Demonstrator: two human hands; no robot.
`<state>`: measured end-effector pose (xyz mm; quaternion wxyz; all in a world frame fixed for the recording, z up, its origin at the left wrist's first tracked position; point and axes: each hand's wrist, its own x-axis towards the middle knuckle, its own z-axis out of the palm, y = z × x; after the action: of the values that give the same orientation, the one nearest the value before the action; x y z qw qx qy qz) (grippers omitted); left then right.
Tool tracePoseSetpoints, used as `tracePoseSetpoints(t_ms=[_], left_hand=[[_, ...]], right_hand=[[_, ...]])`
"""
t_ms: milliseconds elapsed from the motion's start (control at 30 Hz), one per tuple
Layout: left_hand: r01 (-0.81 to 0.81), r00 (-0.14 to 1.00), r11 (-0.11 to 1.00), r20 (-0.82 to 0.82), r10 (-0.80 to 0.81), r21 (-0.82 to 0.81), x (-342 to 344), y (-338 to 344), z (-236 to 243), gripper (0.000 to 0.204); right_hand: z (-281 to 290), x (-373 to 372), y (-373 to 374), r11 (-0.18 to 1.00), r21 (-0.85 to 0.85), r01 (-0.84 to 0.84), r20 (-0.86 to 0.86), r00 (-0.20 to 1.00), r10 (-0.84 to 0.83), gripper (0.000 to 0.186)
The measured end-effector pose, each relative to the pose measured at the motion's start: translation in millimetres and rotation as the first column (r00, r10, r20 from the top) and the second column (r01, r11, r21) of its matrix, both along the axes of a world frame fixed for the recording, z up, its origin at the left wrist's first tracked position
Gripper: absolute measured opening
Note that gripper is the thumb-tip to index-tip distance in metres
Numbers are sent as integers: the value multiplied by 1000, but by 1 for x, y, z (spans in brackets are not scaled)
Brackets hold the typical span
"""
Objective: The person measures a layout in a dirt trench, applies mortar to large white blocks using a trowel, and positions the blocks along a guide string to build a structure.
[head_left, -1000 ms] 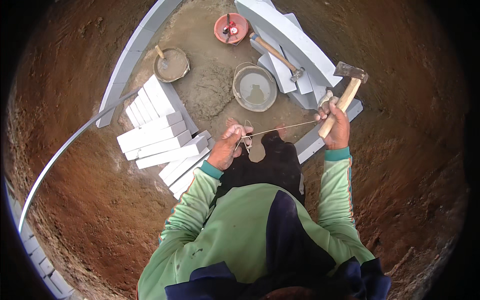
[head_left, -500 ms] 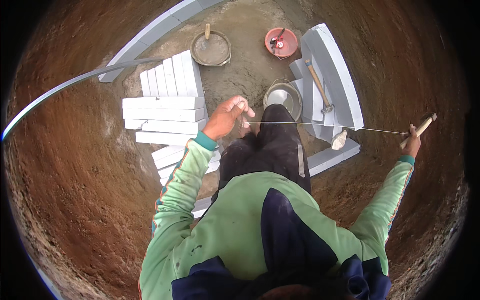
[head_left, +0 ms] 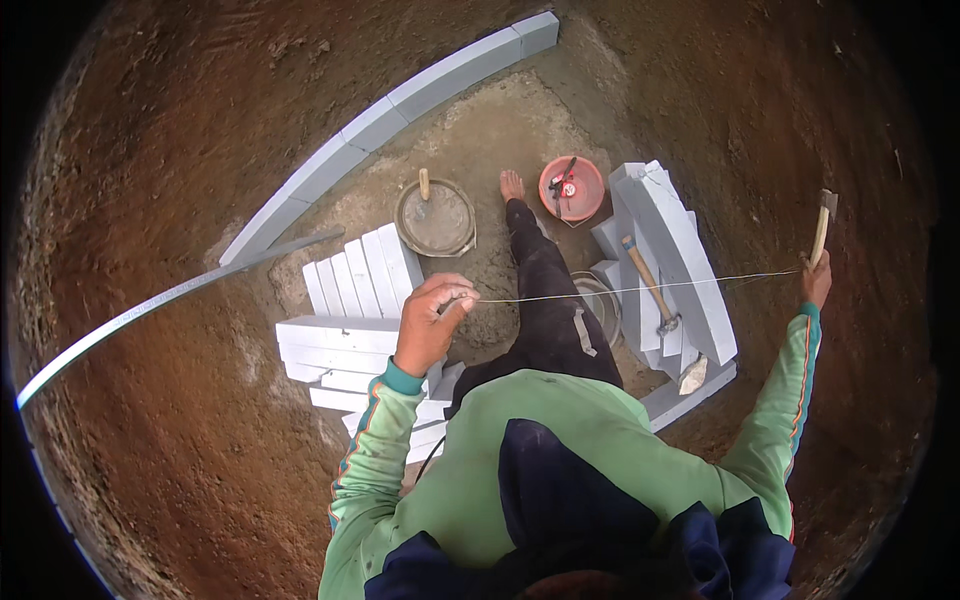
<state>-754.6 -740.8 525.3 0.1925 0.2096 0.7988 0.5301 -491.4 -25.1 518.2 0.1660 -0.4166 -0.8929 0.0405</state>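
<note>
A thin pale string (head_left: 560,296) runs taut across the view between my two hands. My left hand (head_left: 432,318) is closed in a pinch on its left end, above the stacked white blocks (head_left: 345,345). On the right, near the earth wall, my right hand (head_left: 816,281) is closed around a pale wooden-handled tool (head_left: 822,225) whose small head points up. The string reaches this hand; how it is fastened there cannot be made out. Beneath the string a hammer (head_left: 651,283) with a wooden handle lies on the right-hand blocks (head_left: 690,265).
A curved row of grey blocks (head_left: 375,125) lines the far left. A round bucket of mortar (head_left: 437,247) holds a wooden-handled tool; a red bucket (head_left: 590,185) contains small tools. My leg partly hides another bucket (head_left: 603,310). A long metal bar (head_left: 150,303) leans from the left.
My right hand and the wooden-handled tool have risen, the tool now more upright. My leg has stepped forward, and the view has shifted. The string remains stretched between my hands.
</note>
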Motion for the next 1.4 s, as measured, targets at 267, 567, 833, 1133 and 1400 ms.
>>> tracePoseSetpoints(t_ms=[267,567,833,1133,1400], left_hand=[[-20,955,988,-296,-27,-155,-295,159,-70,11],[-156,901,973,427,71,168,-456,317,-103,27],[316,711,911,701,-42,-266,-591,387,-164,27],[310,346,940,938,31,-146,-724,568,-233,12],[210,539,943,835,110,-259,-805,667,-429,18]], right_hand=[[-84,-111,94,972,-96,215,425,892,-156,30],[-49,-191,-10,890,-64,451,706,651,-279,27],[-8,-300,-53,888,109,447,639,653,-407,21],[-75,-580,-205,440,-794,419,-81,645,-760,20],[-244,-730,-257,158,-977,146,-44,581,-813,19]])
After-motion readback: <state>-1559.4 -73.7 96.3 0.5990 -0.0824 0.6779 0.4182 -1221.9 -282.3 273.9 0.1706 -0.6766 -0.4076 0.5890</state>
